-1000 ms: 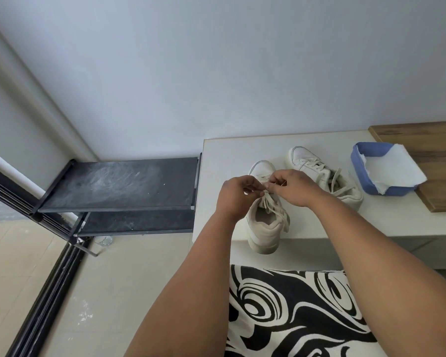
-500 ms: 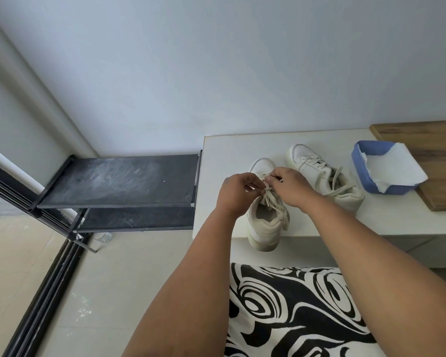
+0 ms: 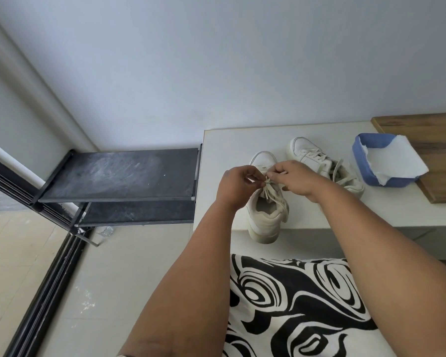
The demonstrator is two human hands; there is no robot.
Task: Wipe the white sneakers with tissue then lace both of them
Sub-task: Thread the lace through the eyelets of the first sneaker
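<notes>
Both hands have barely shifted: left hand (image 3: pixel 236 185) and right hand (image 3: pixel 295 177) still pinch the lace (image 3: pixel 268 182) over the near sneaker (image 3: pixel 265 215); second sneaker (image 3: pixel 317 161) lies at two o'clock.

two sneakers (image 3: pixel 265 210) on the table (image 3: pixel 227 140), tissue tub (image 3: pixel 379 161) to their right.

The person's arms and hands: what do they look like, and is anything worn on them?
Both forearms are bare, no sleeves in view. The left hand and the right hand wear no gloves, and no rings or watch can be seen. Below lies black-and-white swirl-patterned fabric.
</notes>
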